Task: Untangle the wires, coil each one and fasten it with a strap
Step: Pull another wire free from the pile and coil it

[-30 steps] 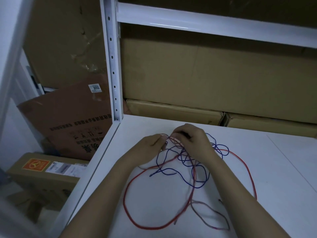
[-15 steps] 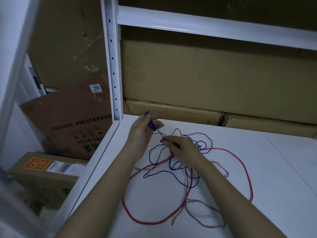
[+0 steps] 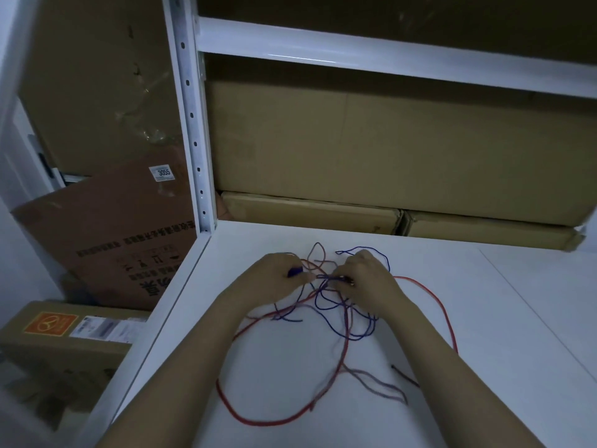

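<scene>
Thin, limp blue wire (image 3: 349,331), thick red wire (image 3: 258,418) and pale mauve wire (image 3: 378,381) lie tangled at bench (image 3: 484,318) centre. The left hand (image 3: 274,276) pinches a blue end; the right hand (image 3: 363,279) pinches the knot at 3 o'clock. Light, slippery strands are best taken near free ends.

Dim light. White shelf surface (image 3: 484,318) across lower frame. White perforated upright post (image 3: 190,124) left of centre; white crossbeam (image 3: 387,56) along top. Behind, large cardboard sheet (image 3: 387,150) above two flat cartons (image 3: 310,211). Lower left: leaning printed cardboard box (image 3: 113,227), labelled carton (image 3: 64,337) below.
</scene>
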{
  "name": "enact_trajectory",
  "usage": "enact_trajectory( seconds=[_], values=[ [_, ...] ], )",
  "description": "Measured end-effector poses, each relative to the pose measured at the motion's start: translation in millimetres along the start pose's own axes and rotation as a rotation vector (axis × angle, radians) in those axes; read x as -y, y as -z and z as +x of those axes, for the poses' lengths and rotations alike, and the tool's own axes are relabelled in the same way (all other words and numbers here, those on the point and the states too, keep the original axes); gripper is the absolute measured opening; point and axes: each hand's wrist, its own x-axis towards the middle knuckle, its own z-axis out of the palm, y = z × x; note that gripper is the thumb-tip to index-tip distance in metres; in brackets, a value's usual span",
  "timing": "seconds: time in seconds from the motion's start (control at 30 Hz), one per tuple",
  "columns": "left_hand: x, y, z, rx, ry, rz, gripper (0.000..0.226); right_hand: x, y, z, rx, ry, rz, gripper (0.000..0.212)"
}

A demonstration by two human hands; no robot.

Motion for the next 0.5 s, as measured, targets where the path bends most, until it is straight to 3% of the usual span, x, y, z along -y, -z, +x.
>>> enact_trajectory(
  seconds=[0.13, 0.23, 0.4, 0.5],
  values=[
    [-6.3, 17.1, 2.4, -0.194, 0.028, -0.473, 0.038, -10.8, -3.3, -7.5, -0.159, -0.042, 0.031, 0.021],
    [-15.2, 20.7, 3.5, -0.280, 0.030, -0.696, 0.038, -9.3, -11.9, -9.8, -0.209, -0.102, 0.148, 0.019],
    [-21.8, 21.4, 2.3, -0.352, 0.098, -0.899, 0.048, -12.4, -17.8, -10.5, -0.161, -0.223, 0.393, 0.020],
    [-13.2, 20.3, 1.1, -0.408, 0.167, -0.807, 0.040, -11.7, -8.8, -14.1, -0.244, -0.292, 0.565, 0.020]
  ],
)
